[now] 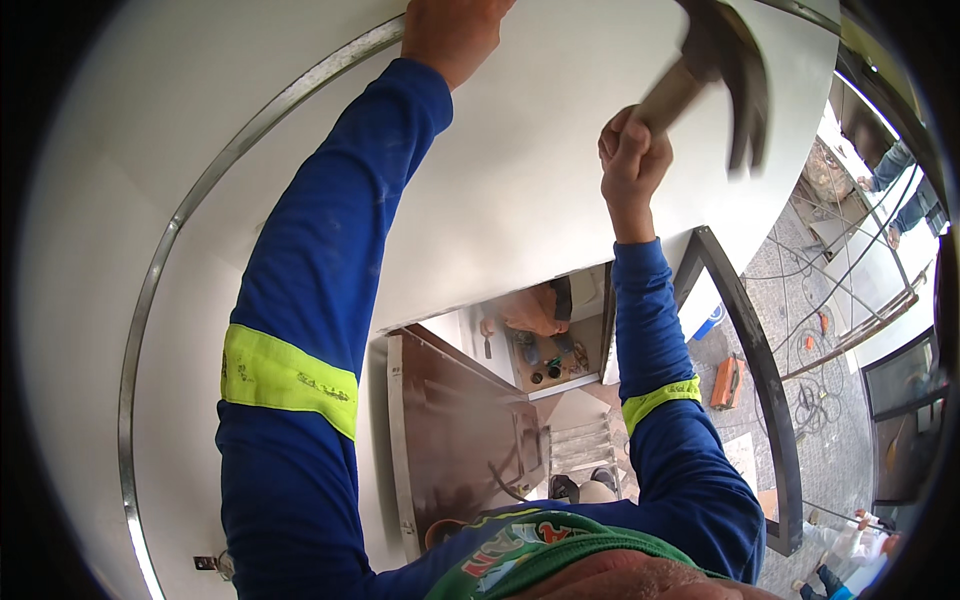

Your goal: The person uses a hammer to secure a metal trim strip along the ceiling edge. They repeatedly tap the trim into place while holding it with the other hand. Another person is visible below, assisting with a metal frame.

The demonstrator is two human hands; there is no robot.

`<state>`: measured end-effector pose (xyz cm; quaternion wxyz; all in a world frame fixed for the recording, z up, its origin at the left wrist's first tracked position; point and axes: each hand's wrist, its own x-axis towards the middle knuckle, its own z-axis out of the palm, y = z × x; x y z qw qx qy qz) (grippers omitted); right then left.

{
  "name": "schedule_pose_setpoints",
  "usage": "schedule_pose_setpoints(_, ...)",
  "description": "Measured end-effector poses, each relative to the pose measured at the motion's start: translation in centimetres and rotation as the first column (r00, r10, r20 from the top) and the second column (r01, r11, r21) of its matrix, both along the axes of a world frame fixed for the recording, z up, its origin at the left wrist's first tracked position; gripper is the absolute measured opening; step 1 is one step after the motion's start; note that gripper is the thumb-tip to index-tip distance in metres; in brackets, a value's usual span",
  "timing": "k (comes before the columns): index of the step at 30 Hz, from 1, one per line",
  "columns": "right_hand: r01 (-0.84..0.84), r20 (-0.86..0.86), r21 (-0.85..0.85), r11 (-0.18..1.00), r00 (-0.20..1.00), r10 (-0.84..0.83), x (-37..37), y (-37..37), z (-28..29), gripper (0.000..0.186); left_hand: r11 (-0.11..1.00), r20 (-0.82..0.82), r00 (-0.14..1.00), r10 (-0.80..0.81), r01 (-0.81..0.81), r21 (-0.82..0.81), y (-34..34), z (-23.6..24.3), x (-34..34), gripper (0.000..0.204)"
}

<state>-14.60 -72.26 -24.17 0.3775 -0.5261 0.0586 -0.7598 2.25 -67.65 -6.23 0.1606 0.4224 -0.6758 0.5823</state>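
My right hand (630, 160) is raised and wrapped round the handle of a claw hammer (730, 70), whose blurred head is to the upper right, against the white board overhead. My left hand (450, 30) reaches up to the white panel (520, 170) beside a curved metal strip (280, 110); its fingers are cut off by the top edge, so what it grips or touches is hidden. Both forearms wear blue sleeves with yellow bands.
Below are a dark metal frame (760, 380), a brown door (460, 420), steps (580, 450), an orange toolbox (728, 385) and loose cables (820, 400). Tools lie in an opening (555, 355). Other people work at the upper right (910, 210) and lower right (860, 540).
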Motion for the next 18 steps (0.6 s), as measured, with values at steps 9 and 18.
schedule_pose_setpoints(9,0.073,0.326,-0.200,0.977,0.945,-0.004,-2.4,2.2,1.5,0.068,1.000,-0.015,1.000,0.016,-0.015,0.018,-0.1,0.0,-0.1,0.013)
schedule_pose_setpoints(18,0.082,0.028,0.015,0.997,0.996,-0.083,-0.7,-0.9,-1.1,0.052,0.999,0.007,0.999,0.047,-0.047,0.014,0.0,0.2,-0.3,0.013)
